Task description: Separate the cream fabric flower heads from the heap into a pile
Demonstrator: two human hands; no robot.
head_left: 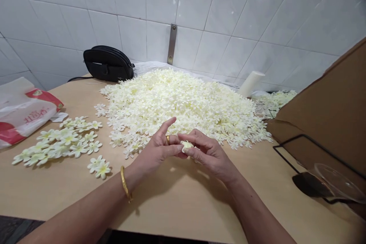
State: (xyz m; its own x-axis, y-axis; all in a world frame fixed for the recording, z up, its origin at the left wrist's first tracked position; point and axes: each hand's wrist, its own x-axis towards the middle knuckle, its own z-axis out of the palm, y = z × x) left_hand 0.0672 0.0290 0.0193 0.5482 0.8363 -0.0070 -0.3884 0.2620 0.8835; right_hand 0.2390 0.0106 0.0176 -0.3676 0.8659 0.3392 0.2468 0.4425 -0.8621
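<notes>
Both hands meet over the front middle of the table, pinching one small pale-yellow artificial flower (187, 145) between them. My left hand (161, 145) grips its left side with the thumb, while the index finger points up and away. From the right, my right hand (207, 152) closes thumb and fingers on the same flower. Its underside is hidden by the fingers. Just beyond the hands rises a large heap of white-yellow artificial flowers (177, 99). To the left lie a smaller cluster of flowers (68, 137) and a small group of loose blossoms (100, 167).
A black pouch (107, 63) stands at the back left, and a red-and-white plastic bag (25, 110) lies at the left edge. On the right are a cardboard box (328, 110), a black wire frame with a dark pad (311, 185) and a white roll (251, 83). A tiled wall (217, 4) closes the back.
</notes>
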